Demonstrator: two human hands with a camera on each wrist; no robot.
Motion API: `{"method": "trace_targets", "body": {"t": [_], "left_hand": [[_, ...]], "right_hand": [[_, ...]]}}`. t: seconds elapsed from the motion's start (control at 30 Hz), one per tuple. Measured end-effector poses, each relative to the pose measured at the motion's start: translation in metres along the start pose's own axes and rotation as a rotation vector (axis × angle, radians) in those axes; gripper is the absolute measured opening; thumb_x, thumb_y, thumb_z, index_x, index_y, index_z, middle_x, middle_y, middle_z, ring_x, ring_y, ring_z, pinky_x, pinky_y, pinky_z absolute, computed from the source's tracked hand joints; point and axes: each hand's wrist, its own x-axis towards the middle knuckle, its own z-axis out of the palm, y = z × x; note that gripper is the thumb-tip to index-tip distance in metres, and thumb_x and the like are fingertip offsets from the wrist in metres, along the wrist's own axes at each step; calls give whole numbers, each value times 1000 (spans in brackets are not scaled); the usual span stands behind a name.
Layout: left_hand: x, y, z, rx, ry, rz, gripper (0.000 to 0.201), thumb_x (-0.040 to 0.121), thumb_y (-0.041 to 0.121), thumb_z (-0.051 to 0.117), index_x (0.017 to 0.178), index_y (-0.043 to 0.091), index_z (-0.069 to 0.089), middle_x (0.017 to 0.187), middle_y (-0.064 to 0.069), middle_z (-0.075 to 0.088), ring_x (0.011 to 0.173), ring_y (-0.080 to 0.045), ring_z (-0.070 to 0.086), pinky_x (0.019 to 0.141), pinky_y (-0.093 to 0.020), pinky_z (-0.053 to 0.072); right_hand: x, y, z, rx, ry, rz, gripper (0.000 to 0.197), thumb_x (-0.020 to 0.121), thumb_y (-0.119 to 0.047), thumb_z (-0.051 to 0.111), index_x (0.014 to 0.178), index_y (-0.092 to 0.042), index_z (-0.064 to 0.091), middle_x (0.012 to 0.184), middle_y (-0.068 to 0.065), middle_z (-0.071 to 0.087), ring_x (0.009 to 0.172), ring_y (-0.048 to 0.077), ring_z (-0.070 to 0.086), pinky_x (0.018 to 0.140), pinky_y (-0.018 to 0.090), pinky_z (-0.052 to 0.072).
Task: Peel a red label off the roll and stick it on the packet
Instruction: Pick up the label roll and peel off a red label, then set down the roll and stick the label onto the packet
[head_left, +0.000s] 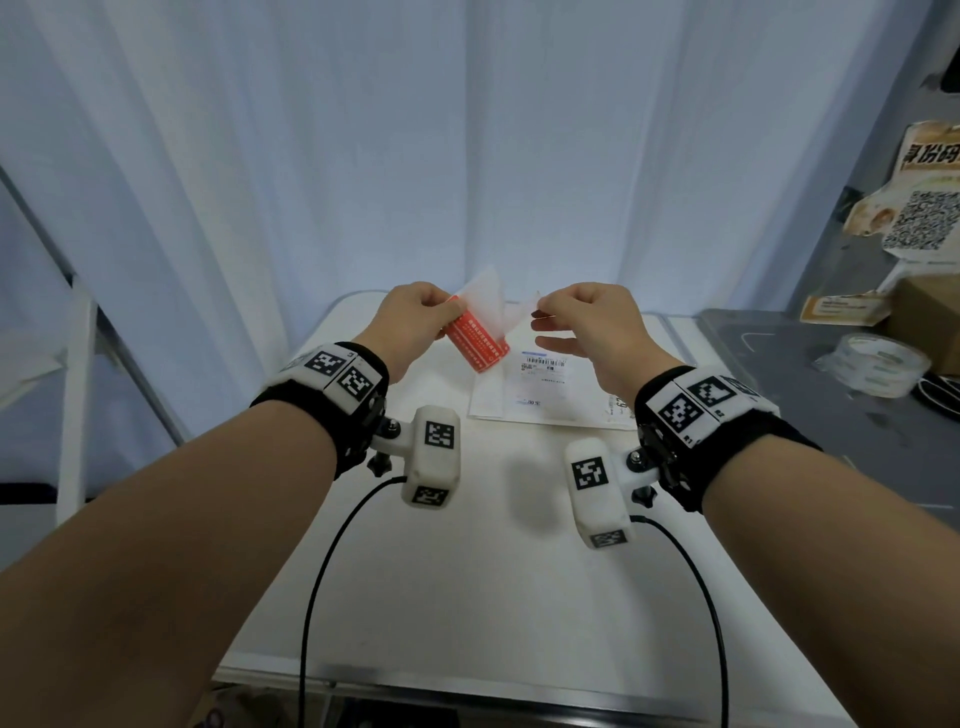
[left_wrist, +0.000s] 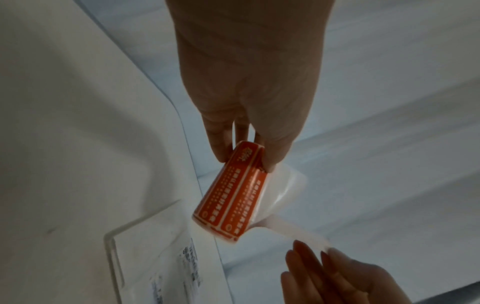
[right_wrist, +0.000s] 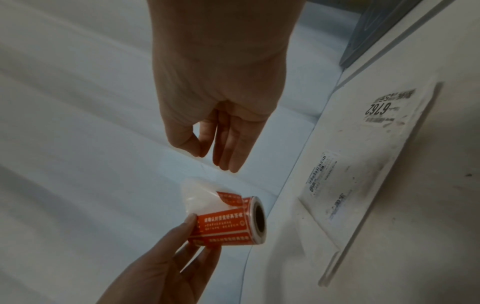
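My left hand (head_left: 415, 312) grips a small roll of red labels (head_left: 478, 345) above the white table's far edge. A translucent backing strip (head_left: 493, 301) curls up from the roll and runs right to my right hand (head_left: 582, 317), whose thumb and forefinger pinch its end; the other fingers stay straight. In the right wrist view one red label (right_wrist: 230, 197) is partly lifted at the top of the roll (right_wrist: 228, 226). The white packet (head_left: 540, 395), with a printed shipping label, lies flat on the table below my hands. The left wrist view shows the roll (left_wrist: 228, 197) and packet (left_wrist: 155, 257).
A white curtain (head_left: 363, 156) hangs just behind the table (head_left: 467, 571). A grey surface (head_left: 779, 389) on the right carries a clear tape roll (head_left: 872, 364) and a cardboard box (head_left: 930, 322). A white metal frame (head_left: 78, 364) stands at the left.
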Motion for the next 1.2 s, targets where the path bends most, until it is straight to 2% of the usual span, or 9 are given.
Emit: {"method": "trace_targets", "body": {"t": [0.13, 0.3, 0.47, 0.6, 0.7, 0.83, 0.93, 1.07, 1.2], "left_hand": [[9, -15, -9, 68, 140, -4, 23, 88, 27, 64, 69, 16, 55, 97, -10, 67, 85, -20, 58, 94, -41, 51], [18, -31, -18, 161, 186, -31, 24, 89, 23, 62, 68, 16, 53, 72, 2, 56, 77, -19, 52, 75, -29, 43], [30, -39, -23, 392, 224, 46, 19, 89, 25, 62, 83, 6, 61, 99, -9, 64, 94, -22, 59, 79, -26, 42], [46, -45, -26, 600, 223, 84, 26, 87, 24, 63, 88, -1, 68, 101, -18, 66, 95, -31, 63, 75, -31, 44], [56, -53, -29, 701, 145, 94, 21, 86, 21, 62, 76, 3, 60, 99, -21, 59, 98, -38, 60, 81, -38, 46], [62, -65, -30, 675, 45, 120, 21, 90, 13, 60, 100, -5, 62, 131, -17, 43, 112, -31, 52, 98, -31, 41], [64, -71, -32, 651, 23, 143, 22, 90, 12, 61, 105, -4, 61, 130, -18, 44, 114, -31, 52, 99, -32, 42], [63, -72, -34, 663, 33, 114, 26, 88, 18, 63, 109, 2, 59, 124, -17, 51, 111, -30, 53, 90, -30, 40], [55, -63, -31, 670, 121, 181, 47, 83, 35, 69, 123, 12, 56, 136, -10, 51, 129, -28, 43, 107, -39, 34]], "right_hand": [[5, 7, 0, -12, 22, 14, 10, 80, -7, 61, 70, -5, 62, 78, 9, 63, 72, 16, 66, 71, 32, 61], [13, 17, -2, -7, 38, 23, 11, 81, -9, 60, 70, -6, 61, 79, 8, 64, 74, 17, 65, 72, 32, 61], [25, 23, 0, -23, 44, 36, 11, 81, -8, 60, 69, -8, 60, 80, 8, 63, 76, 18, 64, 73, 33, 60], [36, 29, 5, -34, 39, 60, 9, 80, -9, 60, 72, -8, 60, 82, 7, 63, 78, 17, 64, 69, 31, 60], [44, 36, 11, -40, 29, 82, 9, 80, -9, 60, 71, -9, 59, 82, 6, 62, 78, 16, 62, 69, 31, 60], [52, 43, 19, -61, 16, 102, 10, 80, -10, 60, 70, -10, 59, 80, 6, 61, 74, 13, 60, 67, 30, 59], [56, 45, 22, -63, 15, 108, 9, 80, -10, 60, 71, -12, 59, 82, 4, 60, 75, 13, 59, 66, 29, 59], [56, 46, 25, -44, 24, 106, 11, 80, -8, 59, 89, -12, 62, 86, 2, 58, 80, 14, 56, 75, 37, 59], [52, 42, 25, -42, 9, 99, 21, 81, -8, 56, 101, -13, 61, 89, 2, 58, 84, 16, 56, 77, 38, 58]]}}
